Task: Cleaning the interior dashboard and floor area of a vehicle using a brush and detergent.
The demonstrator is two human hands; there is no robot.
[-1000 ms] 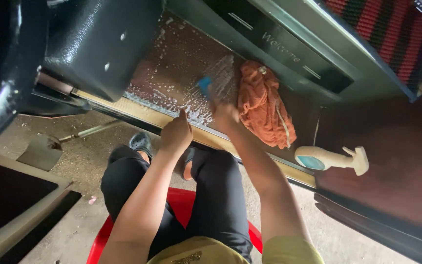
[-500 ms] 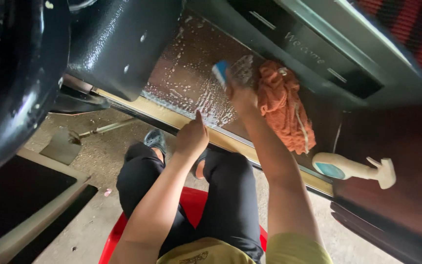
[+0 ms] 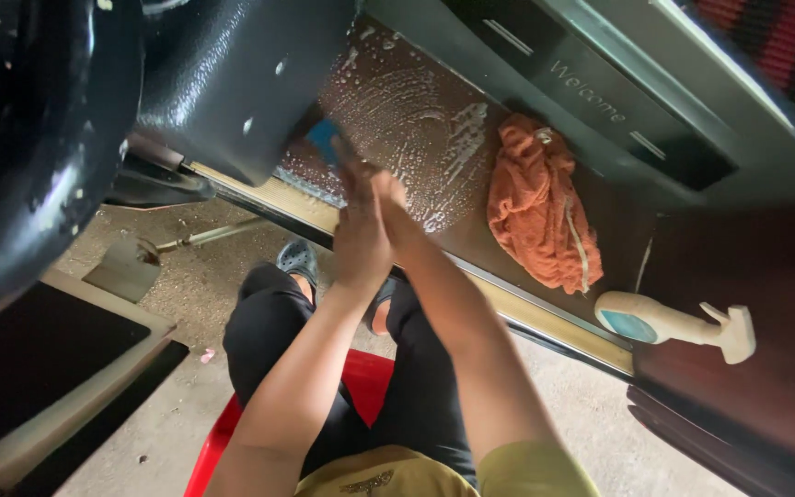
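My right hand [image 3: 372, 182] holds a blue sponge [image 3: 324, 138] against the wet, soapy car floor [image 3: 420, 115], just below the edge of the black seat [image 3: 232, 83]. Most of the sponge is hidden by my fingers and the seat. Resting flat on the door sill [image 3: 315, 210], my left hand [image 3: 361, 241] sits just below the right hand, and the two arms cross there. A crumpled orange cloth [image 3: 540, 210] lies on the floor to the right, apart from both hands.
A white spray bottle [image 3: 672, 324] with a blue label lies on its side on the sill at the right. I sit on a red stool [image 3: 372, 375] on gritty ground. A flat metal tool [image 3: 131, 267] lies on the ground at left, beside a dark panel [image 3: 39, 359].
My right hand has slid the sponge leftward across the soapy floor, from beside the orange cloth to under the seat edge. My left hand stays on the sill.
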